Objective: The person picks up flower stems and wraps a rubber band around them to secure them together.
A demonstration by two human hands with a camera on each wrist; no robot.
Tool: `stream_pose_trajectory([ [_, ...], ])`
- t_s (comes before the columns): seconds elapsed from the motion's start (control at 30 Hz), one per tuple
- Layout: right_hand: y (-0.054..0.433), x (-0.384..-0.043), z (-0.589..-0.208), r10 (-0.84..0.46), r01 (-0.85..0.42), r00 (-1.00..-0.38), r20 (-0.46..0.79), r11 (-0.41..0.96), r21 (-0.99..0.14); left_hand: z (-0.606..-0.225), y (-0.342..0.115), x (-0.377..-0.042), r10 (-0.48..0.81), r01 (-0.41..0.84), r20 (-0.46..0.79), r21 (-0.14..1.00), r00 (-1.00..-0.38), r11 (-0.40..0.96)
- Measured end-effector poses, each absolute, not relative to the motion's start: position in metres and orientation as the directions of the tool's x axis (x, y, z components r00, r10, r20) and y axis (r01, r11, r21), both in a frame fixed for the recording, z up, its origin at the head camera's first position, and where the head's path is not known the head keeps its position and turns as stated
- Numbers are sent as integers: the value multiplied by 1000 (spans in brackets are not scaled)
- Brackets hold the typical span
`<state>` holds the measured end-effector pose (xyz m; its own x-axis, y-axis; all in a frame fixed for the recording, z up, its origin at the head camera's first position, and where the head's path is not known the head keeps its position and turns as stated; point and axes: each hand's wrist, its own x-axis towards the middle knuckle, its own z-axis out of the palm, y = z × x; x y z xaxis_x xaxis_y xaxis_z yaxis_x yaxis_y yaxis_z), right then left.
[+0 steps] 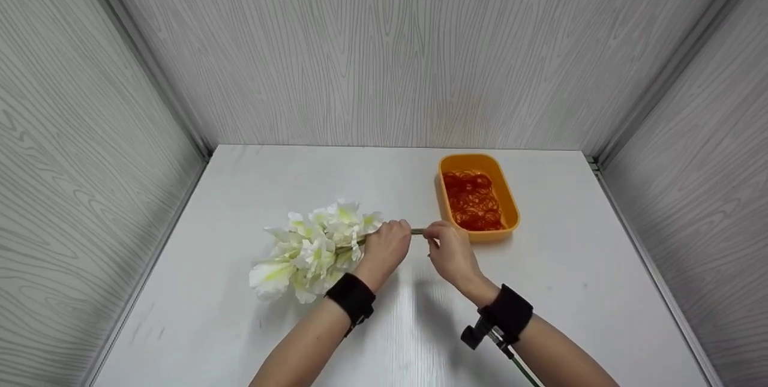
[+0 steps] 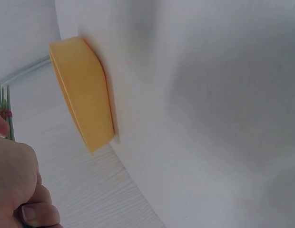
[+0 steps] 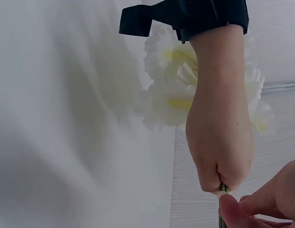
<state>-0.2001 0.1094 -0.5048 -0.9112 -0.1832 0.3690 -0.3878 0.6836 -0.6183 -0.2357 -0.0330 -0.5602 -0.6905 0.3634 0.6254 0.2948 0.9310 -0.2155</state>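
Note:
A bunch of white artificial flowers (image 1: 318, 249) with yellow-green centres lies sideways above the table, blooms to the left. My left hand (image 1: 387, 249) grips its stems just below the blooms, fingers curled round them. Further along, my right hand (image 1: 451, 255) pinches the green stems (image 1: 417, 231) between thumb and fingers, close to the left hand. In the left wrist view, a red rubber band (image 2: 5, 113) goes round the stems near their cut ends, a fingertip beside it. In the right wrist view, the right fingertips (image 3: 231, 209) touch the stems; part of the grip is hidden.
An orange-yellow tray (image 1: 510, 210) holding many red rubber bands (image 1: 474, 201) stands just beyond the right hand. Grey wood-grain panels (image 1: 384, 51) close in the white table (image 1: 570, 267) at the back and sides. Both wrists wear black straps (image 1: 510, 313).

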Motion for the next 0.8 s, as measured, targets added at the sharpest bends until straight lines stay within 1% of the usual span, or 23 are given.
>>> stream_pose_trajectory([
  [0.07, 110, -200, -503, -205, -421, -890, 407, 710, -564, -559, -34, -238, 349, 297, 608, -189, -713, 936],
  [0.2, 109, -195, -504, -265, -479, -853, 449, 740, -473, -558, -35, -239, 345, 303, 593, -173, -728, 937],
  [0.27, 109, -192, -506, -294, -503, -837, 461, 744, -439, -559, -36, -240, 347, 300, 599, -180, -722, 937],
  [0.33, 108, -189, -509, -325, -525, -824, 464, 747, -409, -559, -37, -240, 345, 299, 590, -178, -730, 938],
  [0.43, 107, -186, -513, -366, -553, -804, 468, 748, -367, -560, -38, -240, 346, 298, 604, -182, -718, 937],
  [0.53, 108, -184, -514, -382, -568, -792, 477, 748, -343, -562, -40, -241, 352, 304, 629, -189, -693, 934],
  [0.67, 112, -182, -515, -372, -552, -802, 468, 762, -339, -565, -48, -243, 339, 283, 661, -195, -669, 939],
  [0.8, 118, -183, -518, -350, -505, -832, 430, 799, -327, -567, -56, -246, 340, 279, 661, -201, -669, 939],
])
